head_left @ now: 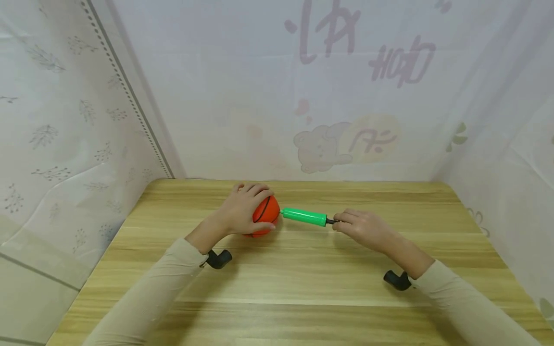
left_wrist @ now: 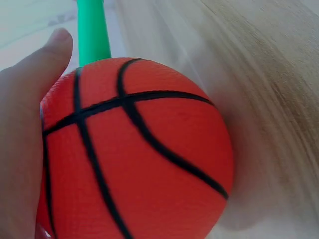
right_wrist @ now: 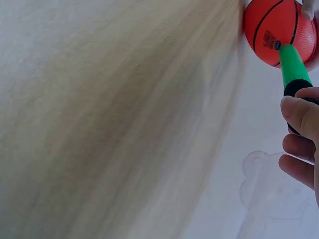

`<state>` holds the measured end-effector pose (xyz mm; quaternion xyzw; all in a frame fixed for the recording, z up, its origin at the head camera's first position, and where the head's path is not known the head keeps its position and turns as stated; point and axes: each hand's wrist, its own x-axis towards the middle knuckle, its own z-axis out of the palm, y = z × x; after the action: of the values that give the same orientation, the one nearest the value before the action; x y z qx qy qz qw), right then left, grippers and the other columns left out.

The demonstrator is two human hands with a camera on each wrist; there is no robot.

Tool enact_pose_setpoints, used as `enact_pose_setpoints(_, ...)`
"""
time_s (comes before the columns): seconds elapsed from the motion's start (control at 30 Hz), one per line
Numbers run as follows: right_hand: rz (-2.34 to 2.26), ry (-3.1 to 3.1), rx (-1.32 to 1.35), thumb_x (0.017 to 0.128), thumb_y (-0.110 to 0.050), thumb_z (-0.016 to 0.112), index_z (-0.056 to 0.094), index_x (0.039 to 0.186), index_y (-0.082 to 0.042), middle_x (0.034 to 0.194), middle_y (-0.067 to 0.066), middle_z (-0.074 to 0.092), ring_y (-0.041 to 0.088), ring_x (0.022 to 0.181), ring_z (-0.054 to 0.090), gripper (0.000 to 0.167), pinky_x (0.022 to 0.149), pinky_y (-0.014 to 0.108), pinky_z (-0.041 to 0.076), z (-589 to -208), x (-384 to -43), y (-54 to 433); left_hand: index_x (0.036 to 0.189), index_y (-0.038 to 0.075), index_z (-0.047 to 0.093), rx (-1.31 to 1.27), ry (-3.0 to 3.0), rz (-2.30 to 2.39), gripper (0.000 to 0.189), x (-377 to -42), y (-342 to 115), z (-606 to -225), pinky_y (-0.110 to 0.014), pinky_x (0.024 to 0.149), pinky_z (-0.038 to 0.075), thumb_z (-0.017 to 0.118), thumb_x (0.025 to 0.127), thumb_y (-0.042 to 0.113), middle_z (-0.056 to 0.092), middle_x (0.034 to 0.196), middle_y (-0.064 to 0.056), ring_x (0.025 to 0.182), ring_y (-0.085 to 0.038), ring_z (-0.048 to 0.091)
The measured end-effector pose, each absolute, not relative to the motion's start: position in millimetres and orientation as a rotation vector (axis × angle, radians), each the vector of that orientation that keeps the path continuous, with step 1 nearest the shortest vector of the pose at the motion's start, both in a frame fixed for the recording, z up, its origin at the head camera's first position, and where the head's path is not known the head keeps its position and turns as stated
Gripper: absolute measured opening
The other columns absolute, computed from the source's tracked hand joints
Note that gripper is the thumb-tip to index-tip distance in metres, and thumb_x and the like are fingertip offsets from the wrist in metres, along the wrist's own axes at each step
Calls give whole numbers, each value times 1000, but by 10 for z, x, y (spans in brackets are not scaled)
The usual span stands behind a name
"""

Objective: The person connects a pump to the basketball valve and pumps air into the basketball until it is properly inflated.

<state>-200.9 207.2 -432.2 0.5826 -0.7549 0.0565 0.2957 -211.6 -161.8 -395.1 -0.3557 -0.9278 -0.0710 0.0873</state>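
My left hand (head_left: 240, 210) grips a small orange-red toy basketball (head_left: 268, 210) with black lines, its fingers over the top and the thumb along the near side. A green hand pump (head_left: 304, 216) lies level between the hands, its nozzle end at the ball's right side. In the right wrist view, that end meets the ball (right_wrist: 269, 30) close to a small dark valve spot. My right hand (head_left: 365, 229) pinches the pump's black handle (head_left: 331, 221) between thumb and fingers. Up close in the left wrist view, the ball (left_wrist: 149, 154) looks round, with the green barrel (left_wrist: 93, 32) behind it.
Under both hands is a wood-grain table (head_left: 277, 278). Pale printed curtains (head_left: 242, 96) hang behind it and on both sides. A black wrist mount (head_left: 220, 259) sticks out from the left cuff, and another black mount (head_left: 396, 280) from the right.
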Motion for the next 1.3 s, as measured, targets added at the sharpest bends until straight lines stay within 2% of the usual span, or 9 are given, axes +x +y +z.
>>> enact_pose_setpoints(0.1, 152, -2012, 1531, 78, 0, 81, 70, 94, -7, 97, 6, 72, 17, 83, 69, 21, 66, 27, 58, -4383, -2035, 2060, 144, 13, 53, -1034, -2789, -241, 91, -2121, -1643, -3984, -61, 104, 37, 75, 77, 70, 50, 145, -11, 135, -33, 42)
enact_pose_setpoints(0.2, 175, -2024, 1512, 94, -10, 70, 70, 94, -8, 97, 6, 72, 18, 84, 69, 3, 66, 27, 58, -4457, -2057, 2044, 145, 13, 53, -1015, -2808, -291, 92, -2125, -1657, -4011, -61, 104, 39, 77, 76, 70, 49, 146, -12, 137, -35, 42)
enact_pose_setpoints(0.3, 226, -2050, 1495, 108, -23, 52, 72, 94, -8, 98, 6, 73, 18, 85, 69, 28, 68, 28, 58, -4530, -2072, 2026, 145, 15, 53, -990, -2826, -339, 87, -2130, -1668, -4034, -60, 104, 41, 77, 78, 66, 49, 146, -11, 137, -34, 42)
enact_pose_setpoints(0.37, 268, -2076, 1485, 107, -23, 54, 72, 95, -8, 99, 6, 73, 19, 86, 69, 27, 69, 30, 58, -4572, -2074, 2020, 144, 16, 54, -976, -2831, -357, 82, -2134, -1668, -4045, -59, 104, 42, 77, 80, 63, 50, 145, -10, 136, -32, 43)
enact_pose_setpoints(0.47, 322, -2110, 1469, 92, -12, 75, 72, 95, -8, 102, 9, 73, 22, 89, 69, 6, 72, 33, 59, -4612, -2071, 2013, 143, 17, 55, -961, -2831, -357, 78, -2139, -1658, -4055, -57, 103, 43, 76, 82, 61, 52, 142, -9, 133, -31, 44)
enact_pose_setpoints(0.6, 329, -2142, 1429, 72, -9, 88, 72, 94, -10, 106, 12, 73, 26, 93, 70, 27, 74, 37, 59, -4642, -2068, 2012, 140, 16, 57, -949, -2824, -372, 75, -2138, -1640, -4059, -57, 102, 43, 77, 81, 59, 53, 140, -9, 132, -31, 46)
enact_pose_setpoints(0.77, 334, -2145, 1356, 78, -21, 83, 73, 98, -11, 108, 12, 73, 27, 93, 70, 24, 73, 39, 59, -4636, -2082, 2000, 139, 17, 58, -944, -2820, -364, 74, -2140, -1627, -4065, -58, 100, 44, 78, 81, 58, 54, 140, -8, 132, -31, 46)
enact_pose_setpoints(1.07, 356, -2287, 1262, 85, -23, 82, 74, 106, -11, 109, 8, 73, 25, 96, 71, 25, 76, 39, 59, -4295, -2120, 1726, 139, 16, 58, -954, -2821, -372, 73, -2144, -1622, -4074, -59, 101, 43, 77, 82, 58, 53, 140, -9, 132, -32, 45)
enact_pose_setpoints(1.3, 416, -2625, 1140, 99, -36, 68, 71, 118, -12, 117, 4, 72, 25, 109, 69, 31, 89, 42, 56, -4064, -2160, 1281, 140, 17, 58, -957, -2825, -362, 74, -2148, -1606, -4077, -59, 101, 43, 76, 82, 58, 53, 142, -9, 133, -32, 44)
